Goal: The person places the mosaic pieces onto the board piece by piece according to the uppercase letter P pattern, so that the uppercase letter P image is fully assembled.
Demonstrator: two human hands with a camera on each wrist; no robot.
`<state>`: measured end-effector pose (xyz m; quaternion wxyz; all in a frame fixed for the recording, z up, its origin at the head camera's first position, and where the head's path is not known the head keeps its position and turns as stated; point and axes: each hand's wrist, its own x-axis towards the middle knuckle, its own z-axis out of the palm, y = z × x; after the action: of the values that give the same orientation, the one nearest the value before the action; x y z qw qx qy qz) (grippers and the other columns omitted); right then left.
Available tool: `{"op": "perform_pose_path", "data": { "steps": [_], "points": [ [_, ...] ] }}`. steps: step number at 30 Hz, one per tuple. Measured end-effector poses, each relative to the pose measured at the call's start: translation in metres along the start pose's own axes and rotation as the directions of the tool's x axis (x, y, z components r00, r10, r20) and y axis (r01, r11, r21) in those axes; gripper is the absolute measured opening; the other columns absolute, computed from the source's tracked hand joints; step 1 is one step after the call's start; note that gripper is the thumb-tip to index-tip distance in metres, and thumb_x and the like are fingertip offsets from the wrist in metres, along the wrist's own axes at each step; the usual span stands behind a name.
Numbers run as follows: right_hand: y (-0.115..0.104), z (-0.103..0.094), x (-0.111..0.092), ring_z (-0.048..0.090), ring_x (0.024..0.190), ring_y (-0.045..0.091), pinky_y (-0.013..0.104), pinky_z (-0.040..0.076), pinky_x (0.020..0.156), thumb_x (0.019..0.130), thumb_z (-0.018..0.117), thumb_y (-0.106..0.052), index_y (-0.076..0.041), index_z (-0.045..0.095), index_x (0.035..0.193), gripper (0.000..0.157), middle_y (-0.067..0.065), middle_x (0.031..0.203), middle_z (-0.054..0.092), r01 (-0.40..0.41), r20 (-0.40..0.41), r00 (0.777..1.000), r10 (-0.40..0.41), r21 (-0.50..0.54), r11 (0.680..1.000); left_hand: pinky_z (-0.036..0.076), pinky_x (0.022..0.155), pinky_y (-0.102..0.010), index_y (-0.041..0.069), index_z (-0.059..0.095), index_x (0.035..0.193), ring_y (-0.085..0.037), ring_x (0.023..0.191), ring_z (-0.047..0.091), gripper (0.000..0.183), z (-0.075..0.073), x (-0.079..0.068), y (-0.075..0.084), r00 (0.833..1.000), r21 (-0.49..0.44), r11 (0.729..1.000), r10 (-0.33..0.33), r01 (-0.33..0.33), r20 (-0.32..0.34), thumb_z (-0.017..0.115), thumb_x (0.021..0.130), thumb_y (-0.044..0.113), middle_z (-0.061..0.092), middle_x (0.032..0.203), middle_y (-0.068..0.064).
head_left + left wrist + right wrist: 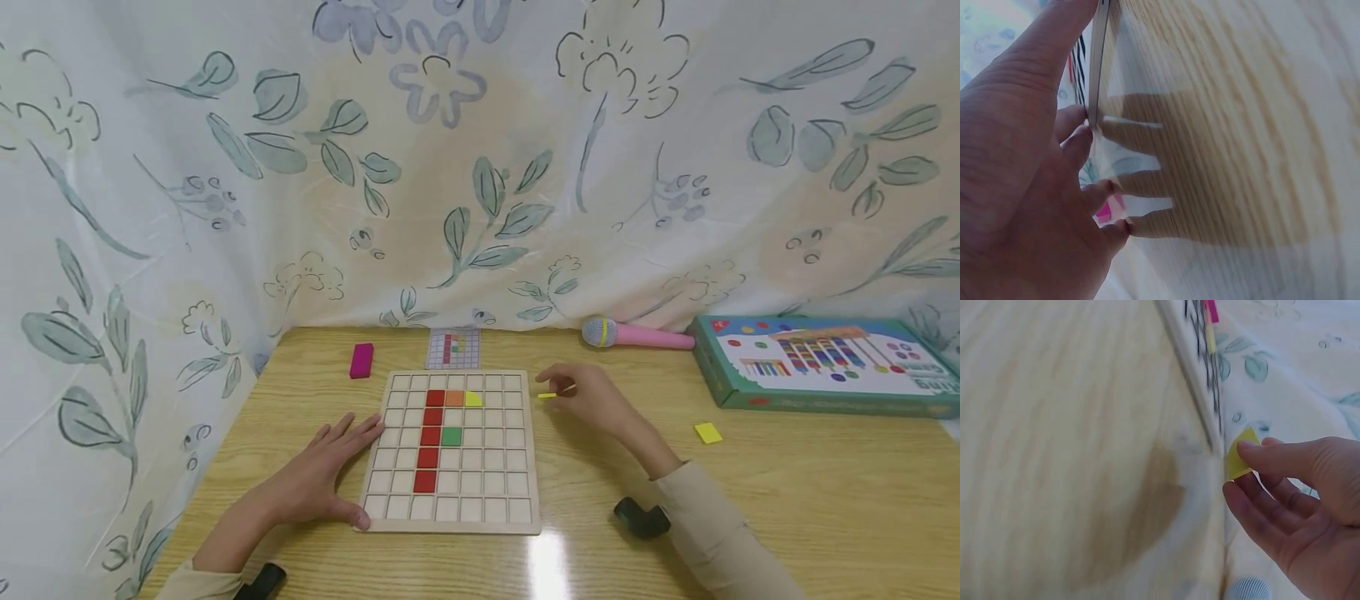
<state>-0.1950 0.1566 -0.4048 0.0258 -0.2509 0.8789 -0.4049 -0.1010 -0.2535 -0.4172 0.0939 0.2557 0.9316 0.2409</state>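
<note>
A wooden grid board (pixel 533 475) lies flat on the table. A column of several red tiles (pixel 427 457) fills part of it, with an orange tile (pixel 454 398), a yellow piece with one cut or rounded corner (pixel 473 399) and a green tile (pixel 452 437) to the column's right. My left hand (pixel 318 471) has its fingers spread and touches the board's left edge. Beside the board's upper right edge, my right hand (pixel 588 398) pinches a small yellow tile (pixel 1239 457) between thumb and fingers, apart from the board.
Behind the board is a printed pattern card (pixel 453 349), with a magenta block (pixel 362 361) to its left. A pink microphone (pixel 645 335) and a green toy box (pixel 825 367) lie at the back right. Another yellow tile (pixel 707 432) is on the table (pixel 810 500). A floral curtain (pixel 480 183) hangs behind.
</note>
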Motion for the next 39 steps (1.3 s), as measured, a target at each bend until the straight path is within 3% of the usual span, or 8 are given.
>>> {"op": "perform_pose_path", "data": {
  "steps": [5, 14, 20, 23, 32, 39],
  "points": [
    [-0.016, 0.008, 0.01, 0.063, 0.084, 0.02, 0.034, 0.058, 0.08, 0.081, 0.072, 0.01, 0.006, 0.069, 0.108, 0.028, 0.007, 0.085, 0.065, 0.067, 0.05, 0.996, -0.069, 0.03, 0.997, 0.011, 0.112, -0.069, 0.009, 0.035, 0.152, -0.05, 0.144, 0.014, 0.119, 0.0, -0.001, -0.001, 1.0, 0.004, 1.0, -0.005, 0.005, 0.006, 0.076, 0.059, 0.07, 0.028, 0.159, -0.011],
    [-0.044, 0.037, 0.021, 0.063, 0.079, 0.01, 0.025, 0.055, 0.074, 0.081, 0.077, -0.001, -0.002, 0.071, 0.107, 0.026, -0.001, 0.084, 0.07, -0.029, 0.116, 0.993, 0.026, 0.023, 0.999, 0.01, 0.113, -0.068, 0.009, 0.034, 0.153, -0.05, 0.144, 0.014, 0.119, 0.0, 0.001, 0.0, 1.0, 0.001, 1.0, -0.002, 0.002, 0.001, 0.077, 0.059, 0.069, 0.028, 0.159, -0.011],
    [-0.056, 0.056, 0.029, 0.062, 0.075, 0.008, 0.022, 0.053, 0.068, 0.079, 0.078, 0.0, -0.002, 0.071, 0.106, 0.028, -0.002, 0.081, 0.07, 0.039, 0.173, 0.984, -0.049, 0.058, 0.998, 0.01, 0.113, -0.067, 0.009, 0.034, 0.153, -0.049, 0.144, 0.014, 0.119, 0.001, 0.001, -0.001, 1.0, -0.001, 1.0, -0.003, 0.003, 0.001, 0.076, 0.059, 0.07, 0.028, 0.16, -0.011],
    [-0.06, 0.063, 0.031, 0.06, 0.074, 0.008, 0.021, 0.051, 0.067, 0.079, 0.079, -0.002, -0.002, 0.071, 0.105, 0.028, -0.003, 0.079, 0.068, 0.061, 0.183, 0.981, -0.069, 0.045, 0.997, 0.009, 0.114, -0.067, 0.009, 0.034, 0.153, -0.049, 0.144, 0.013, 0.119, 0.001, 0.001, -0.001, 1.0, -0.006, 1.0, -0.004, 0.004, 0.002, 0.076, 0.059, 0.07, 0.028, 0.16, -0.01],
    [-0.064, 0.069, 0.031, 0.058, 0.073, 0.01, 0.023, 0.051, 0.066, 0.079, 0.079, 0.0, -0.005, 0.07, 0.106, 0.029, -0.004, 0.076, 0.064, -0.009, 0.226, 0.974, 0.0, 0.04, 0.999, 0.008, 0.114, -0.066, 0.01, 0.035, 0.153, -0.049, 0.145, 0.013, 0.119, 0.002, 0.001, -0.001, 1.0, -0.006, 1.0, -0.008, 0.008, 0.007, 0.076, 0.059, 0.07, 0.028, 0.16, -0.01],
    [-0.064, 0.075, 0.033, 0.059, 0.076, 0.011, 0.022, 0.052, 0.069, 0.081, 0.076, 0.001, -0.002, 0.07, 0.106, 0.026, -0.002, 0.082, 0.066, 0.013, 0.229, 0.973, -0.022, 0.042, 0.999, 0.009, 0.114, -0.067, 0.009, 0.035, 0.152, -0.049, 0.144, 0.013, 0.119, 0.001, 0.001, -0.001, 1.0, 0.002, 1.0, -0.006, 0.006, 0.005, 0.076, 0.059, 0.07, 0.028, 0.16, -0.011]
  ]
}}
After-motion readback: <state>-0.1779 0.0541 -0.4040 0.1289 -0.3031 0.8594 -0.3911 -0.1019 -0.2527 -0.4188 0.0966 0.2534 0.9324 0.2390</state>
